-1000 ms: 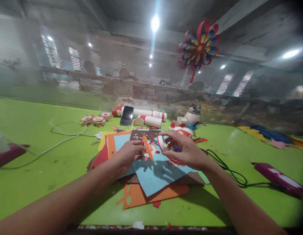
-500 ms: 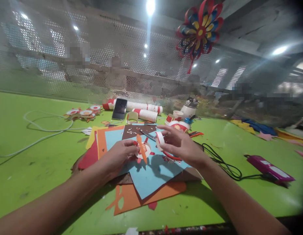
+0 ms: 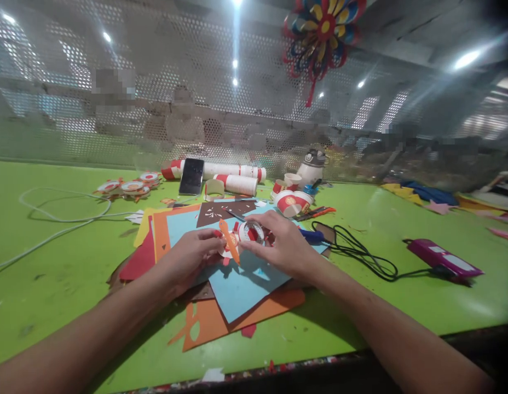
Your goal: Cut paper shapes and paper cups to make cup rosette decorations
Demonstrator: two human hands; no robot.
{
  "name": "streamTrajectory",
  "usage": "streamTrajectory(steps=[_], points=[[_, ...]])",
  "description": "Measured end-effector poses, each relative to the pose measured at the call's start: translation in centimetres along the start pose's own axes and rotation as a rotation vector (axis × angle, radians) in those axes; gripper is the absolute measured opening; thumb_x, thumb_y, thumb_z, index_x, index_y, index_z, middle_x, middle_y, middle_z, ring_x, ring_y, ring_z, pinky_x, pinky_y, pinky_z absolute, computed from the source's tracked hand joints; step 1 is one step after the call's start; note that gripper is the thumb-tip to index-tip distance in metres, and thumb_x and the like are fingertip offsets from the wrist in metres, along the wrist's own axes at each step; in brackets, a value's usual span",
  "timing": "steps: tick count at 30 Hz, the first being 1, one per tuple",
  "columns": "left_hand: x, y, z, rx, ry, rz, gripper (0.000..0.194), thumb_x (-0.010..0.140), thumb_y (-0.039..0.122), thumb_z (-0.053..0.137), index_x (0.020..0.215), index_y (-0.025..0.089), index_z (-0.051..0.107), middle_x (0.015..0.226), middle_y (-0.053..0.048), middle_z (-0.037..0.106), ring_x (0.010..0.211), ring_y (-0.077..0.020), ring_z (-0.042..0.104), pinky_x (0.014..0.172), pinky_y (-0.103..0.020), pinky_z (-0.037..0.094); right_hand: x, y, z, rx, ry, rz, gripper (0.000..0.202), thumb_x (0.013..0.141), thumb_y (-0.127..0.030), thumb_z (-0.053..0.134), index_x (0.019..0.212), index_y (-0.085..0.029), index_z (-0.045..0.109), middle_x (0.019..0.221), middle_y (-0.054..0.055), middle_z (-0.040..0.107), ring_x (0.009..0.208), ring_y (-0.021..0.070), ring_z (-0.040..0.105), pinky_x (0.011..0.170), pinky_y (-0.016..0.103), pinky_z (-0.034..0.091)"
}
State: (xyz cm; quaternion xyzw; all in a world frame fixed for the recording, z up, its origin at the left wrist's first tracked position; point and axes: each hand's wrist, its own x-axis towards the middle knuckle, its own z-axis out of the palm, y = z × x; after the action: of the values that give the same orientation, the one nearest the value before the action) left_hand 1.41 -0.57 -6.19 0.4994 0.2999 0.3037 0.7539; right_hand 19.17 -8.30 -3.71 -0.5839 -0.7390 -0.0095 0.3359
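Note:
My left hand (image 3: 194, 254) is closed on a small paper-cup cutout (image 3: 228, 251), white and red with red tabs. A pointed orange paper strip (image 3: 230, 242) lies across its front. My right hand (image 3: 284, 246) pinches a short white paper-cup ring (image 3: 254, 229) with red inside, close beside the cutout; whether the two touch I cannot tell. Both hands are over a light blue paper sheet (image 3: 241, 298), atop stacked coloured sheets. A tool with a blue handle (image 3: 312, 235) lies partly behind my right hand.
Stacked paper cups (image 3: 237, 185) and a phone (image 3: 191, 176) are at the back. Finished-looking cup crafts (image 3: 133, 187) sit back left by a white cable (image 3: 73, 221). On the right, a black cord (image 3: 373, 262) runs to a purple power block (image 3: 446, 257). Cut cups (image 3: 289, 202) stand behind my right hand.
My right hand has brought the cup ring left and turned its opening towards me, close to the cutout. My left hand keeps its hold. The whole view has shifted slightly.

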Motion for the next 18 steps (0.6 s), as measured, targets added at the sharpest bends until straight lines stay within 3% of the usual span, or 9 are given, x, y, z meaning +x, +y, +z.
streamTrajectory(steps=[5,12,18], points=[[0.05,0.17,-0.35,-0.014,0.035,0.0,0.01,0.067,0.013,0.068,0.076,0.014,0.063,0.063,-0.001,0.06,0.052,-0.01,0.056,0.054,-0.023,0.051,0.01,-0.11,-0.16,0.181,0.006,0.111,0.038,0.075,-0.036,0.068,0.11,-0.022,0.061,0.106,0.007,0.06,0.085,0.0174,0.058,0.08,0.036,0.05],[0.0,0.31,-0.35,0.004,0.063,0.011,0.01,0.066,0.012,0.067,0.075,0.012,0.063,0.063,-0.001,0.06,0.052,-0.0096,0.055,0.054,-0.023,0.051,0.32,0.24,-0.34,0.704,-0.203,0.484,0.045,0.068,-0.036,0.074,0.109,-0.021,0.061,0.11,0.009,0.06,0.058,0.0099,0.058,0.051,0.027,0.051],[0.15,0.16,-0.61,0.021,0.056,0.037,0.013,0.066,0.012,0.067,0.079,0.011,0.064,0.071,-0.006,0.063,0.056,-0.0107,0.057,0.055,-0.023,0.05,0.29,0.11,-0.38,0.79,-0.184,0.508,0.051,0.063,-0.024,0.076,0.111,-0.019,0.06,0.109,0.009,0.058,0.063,0.0104,0.058,0.054,0.027,0.053]])
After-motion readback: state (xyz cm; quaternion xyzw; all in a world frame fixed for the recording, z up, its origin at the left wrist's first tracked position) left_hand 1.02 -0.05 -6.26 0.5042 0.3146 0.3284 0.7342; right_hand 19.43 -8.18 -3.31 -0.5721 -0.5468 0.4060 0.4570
